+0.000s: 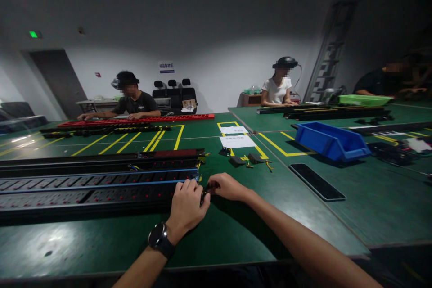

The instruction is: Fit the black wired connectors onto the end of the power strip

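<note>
Long black strips (131, 197) with rows of slots and red dots lie side by side on the green table (236, 238). My left hand (189, 204), with a watch on its wrist, is curled over the right end of the nearest strip. Fingers pinched, my right hand (225, 186) meets it from the right at that same end. A small dark piece shows between the two hands, but its kind cannot be made out. Past the hands lie small black end pieces (238, 161) with short yellow-green wires.
A phone (317, 182) and a blue bin (332, 141) are on the right. White paper sheets (238, 141) lie ahead between yellow tape lines. Across the table, one person works at a red rail (135, 120), another at dark strips (320, 111). A green tray (364, 100) stands far right.
</note>
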Tool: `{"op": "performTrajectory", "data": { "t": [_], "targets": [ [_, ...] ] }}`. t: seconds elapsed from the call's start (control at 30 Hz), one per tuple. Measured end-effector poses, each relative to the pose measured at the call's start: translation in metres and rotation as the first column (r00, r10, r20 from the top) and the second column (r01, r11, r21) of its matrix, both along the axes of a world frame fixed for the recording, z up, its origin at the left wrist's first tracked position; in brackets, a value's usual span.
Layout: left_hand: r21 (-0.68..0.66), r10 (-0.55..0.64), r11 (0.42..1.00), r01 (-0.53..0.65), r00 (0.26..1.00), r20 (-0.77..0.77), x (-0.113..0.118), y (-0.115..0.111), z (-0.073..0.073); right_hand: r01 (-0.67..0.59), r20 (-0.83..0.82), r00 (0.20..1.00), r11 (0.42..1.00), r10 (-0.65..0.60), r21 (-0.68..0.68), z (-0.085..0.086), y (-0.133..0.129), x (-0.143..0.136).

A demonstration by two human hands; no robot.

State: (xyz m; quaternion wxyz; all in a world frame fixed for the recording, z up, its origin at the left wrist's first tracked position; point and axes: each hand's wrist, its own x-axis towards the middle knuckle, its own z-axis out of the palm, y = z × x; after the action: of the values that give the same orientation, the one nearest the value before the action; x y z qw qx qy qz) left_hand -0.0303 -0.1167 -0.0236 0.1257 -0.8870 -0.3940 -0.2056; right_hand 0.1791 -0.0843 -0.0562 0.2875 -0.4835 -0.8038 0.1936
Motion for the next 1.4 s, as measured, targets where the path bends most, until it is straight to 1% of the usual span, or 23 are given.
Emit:
{"op": "performTrajectory", "data": {
  "t": [0.2,0.4,0.77,1.17,1.27,1.4],
  "targets": [
    [-0.002,-0.004,1.0,0.004,1.0,0.007,0.0,0.0005,0.0,0.003,0.023,1.0,1.0,-0.004,0.015,-0.0012,0.0009,0.0005],
    [0.0,-0.013,1.0,0.013,1.0,0.01,0.0001,0.0012,-0.0009,0.008,0.017,1.0,1.0,-0.008,0.004,0.0012,-0.0012,-0.0002],
    [0.026,-0.001,1.0,0.001,1.0,-0.009,0.0004,0.0036,-0.0042,0.013,0.042,0.999,1.0,-0.013,-0.016,0.0001,-0.0008,0.0004],
    [0.036,-0.018,0.999,0.019,1.0,-0.025,-0.0012,0.0044,-0.0046,0.0,0.026,1.0,1.0,0.0,-0.015,0.0025,-0.0023,0.0004],
    [0.031,-0.025,0.999,0.026,0.999,-0.034,-0.0018,0.0044,-0.0046,-0.01,0.033,0.999,1.0,0.01,-0.012,0.0037,-0.0027,0.0014],
    [0.022,-0.023,0.999,0.023,0.999,-0.035,-0.0015,0.0034,-0.004,-0.055,0.028,0.998,0.998,0.056,-0.028,0.0055,-0.0028,0.0024]
  ]
}}
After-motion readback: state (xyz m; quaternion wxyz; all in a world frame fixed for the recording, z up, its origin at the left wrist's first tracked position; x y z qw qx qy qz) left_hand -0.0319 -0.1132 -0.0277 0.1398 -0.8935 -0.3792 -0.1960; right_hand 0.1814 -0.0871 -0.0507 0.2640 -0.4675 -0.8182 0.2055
